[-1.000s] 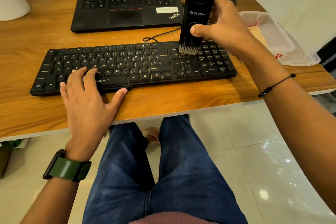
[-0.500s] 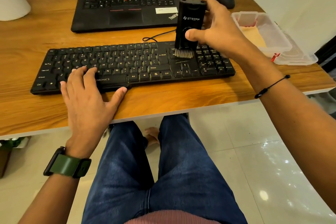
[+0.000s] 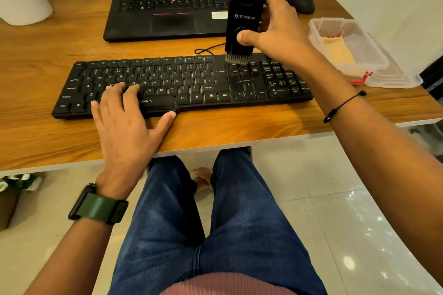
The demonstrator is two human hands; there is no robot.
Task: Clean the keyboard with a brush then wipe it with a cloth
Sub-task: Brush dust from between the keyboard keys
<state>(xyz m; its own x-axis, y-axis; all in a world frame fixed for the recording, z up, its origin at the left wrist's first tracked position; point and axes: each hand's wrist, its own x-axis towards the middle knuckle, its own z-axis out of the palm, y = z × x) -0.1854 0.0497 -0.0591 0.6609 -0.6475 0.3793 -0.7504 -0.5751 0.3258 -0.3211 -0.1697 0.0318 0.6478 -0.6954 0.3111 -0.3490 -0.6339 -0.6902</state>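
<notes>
Wooden tabletop (image 3: pixel 43 72) fills the upper half of the frame, carrying a black keyboard (image 3: pixel 167 84) at centre. The right hand (image 3: pixel 278 31) has its grip closed around an upright black brush (image 3: pixel 244 24), bristles touching the keys above the arrow cluster. The left hand (image 3: pixel 127 122) rests flat, fingers spread, on the keyboard's lower left. A laptop (image 3: pixel 167 7) sits behind, and a clear plastic container (image 3: pixel 347 50) at right.
</notes>
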